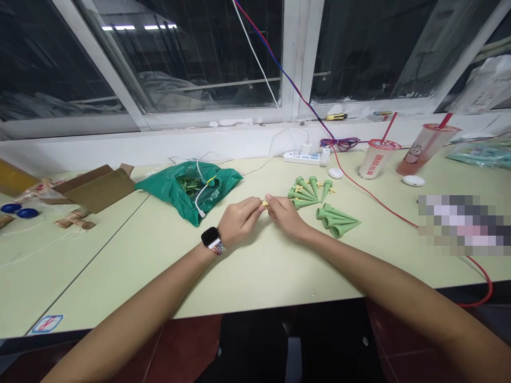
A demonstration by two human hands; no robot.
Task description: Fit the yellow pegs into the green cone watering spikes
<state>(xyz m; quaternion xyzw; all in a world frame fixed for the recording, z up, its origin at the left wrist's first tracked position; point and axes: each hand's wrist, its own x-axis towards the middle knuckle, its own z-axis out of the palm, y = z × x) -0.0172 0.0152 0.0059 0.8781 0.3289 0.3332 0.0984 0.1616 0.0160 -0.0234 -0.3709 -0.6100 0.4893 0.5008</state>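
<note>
The fingertips of your left hand (238, 221) and your right hand (286, 214) are pinched together on one small yellow piece (265, 203), above the table (247, 282). Just beside your right hand lie green cones (314, 186). Near your left hand, the green bag (178, 198) lies open.

- Your small yellow fitting (265, 203) looks like smooth plastic.
- The green cone-shaped spikes (340, 214) before you are moulded plastic with a fairly matt finish.
- Your green bag (171, 187) is thin, crinkled plastic film with a slight sheen.
- Your smartwatch (210, 237) has a smooth, glossy black face.
- You have a smooth, pale tabletop (247, 276) with a soft sheen.
- The box (106, 191) to your left is matt brown cardboard.
- Your power strip (299, 157) is smooth white plastic.
- The window panes (191, 53) facing you are reflective glass.
</note>
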